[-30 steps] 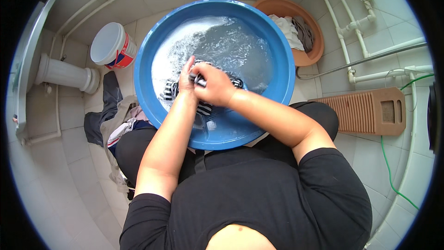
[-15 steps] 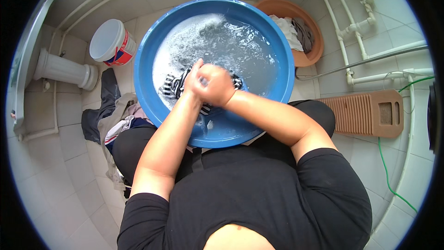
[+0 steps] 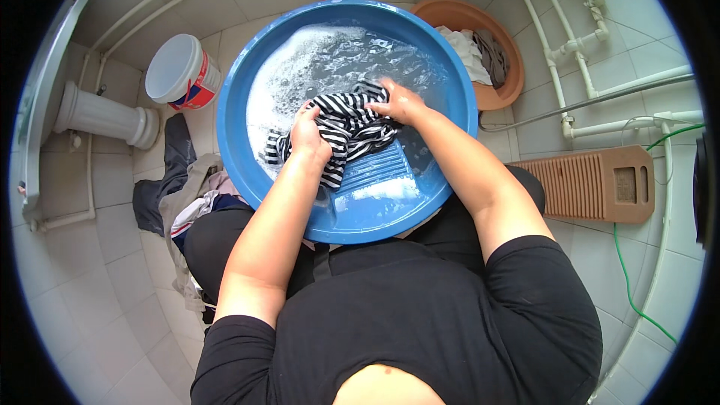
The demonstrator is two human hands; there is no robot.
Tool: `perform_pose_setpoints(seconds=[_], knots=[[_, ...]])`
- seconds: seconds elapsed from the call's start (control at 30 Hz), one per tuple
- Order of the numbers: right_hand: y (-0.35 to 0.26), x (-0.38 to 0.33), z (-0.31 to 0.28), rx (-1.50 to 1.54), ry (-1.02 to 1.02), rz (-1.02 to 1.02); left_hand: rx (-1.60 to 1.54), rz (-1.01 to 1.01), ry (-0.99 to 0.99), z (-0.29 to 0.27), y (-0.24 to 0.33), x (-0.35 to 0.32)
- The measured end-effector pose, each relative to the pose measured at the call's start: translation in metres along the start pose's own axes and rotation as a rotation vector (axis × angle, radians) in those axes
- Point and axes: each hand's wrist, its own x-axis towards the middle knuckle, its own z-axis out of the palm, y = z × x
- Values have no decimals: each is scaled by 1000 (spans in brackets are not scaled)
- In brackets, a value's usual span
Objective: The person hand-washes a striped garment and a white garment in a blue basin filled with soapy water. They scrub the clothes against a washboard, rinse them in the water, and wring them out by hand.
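A big blue basin [image 3: 240,157] of soapy water rests against my knees. A black-and-white striped garment [image 3: 349,131] lies wet across the ribbed blue washboard [image 3: 379,172] moulded into the basin's near side. My left hand [image 3: 309,135] grips the left part of the striped garment. My right hand [image 3: 401,101] holds its upper right edge, just above the water line. The hands are about a hand's width apart, with the cloth spread between them.
A white lidded bucket [image 3: 180,71] stands at the left. A brown basin [image 3: 495,45] holding clothes sits behind at the right. A brown washboard [image 3: 592,184] lies on the tiles at the right. A pile of clothes [image 3: 180,195] lies by my left knee. White pipes run along the wall.
My hands were pressed together on the bunched garment. Now they have drawn apart and the striped cloth is spread out between them over the washboard.
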Motion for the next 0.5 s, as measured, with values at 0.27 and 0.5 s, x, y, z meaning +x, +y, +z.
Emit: perform_pose_setpoints(seconds=[0.27, 0.5], knots=[[-28, -8, 16, 47, 314, -182, -69, -86, -113, 10, 3, -6], [-151, -85, 33, 247, 280, -809, 251, 91, -352, -7, 14, -33]])
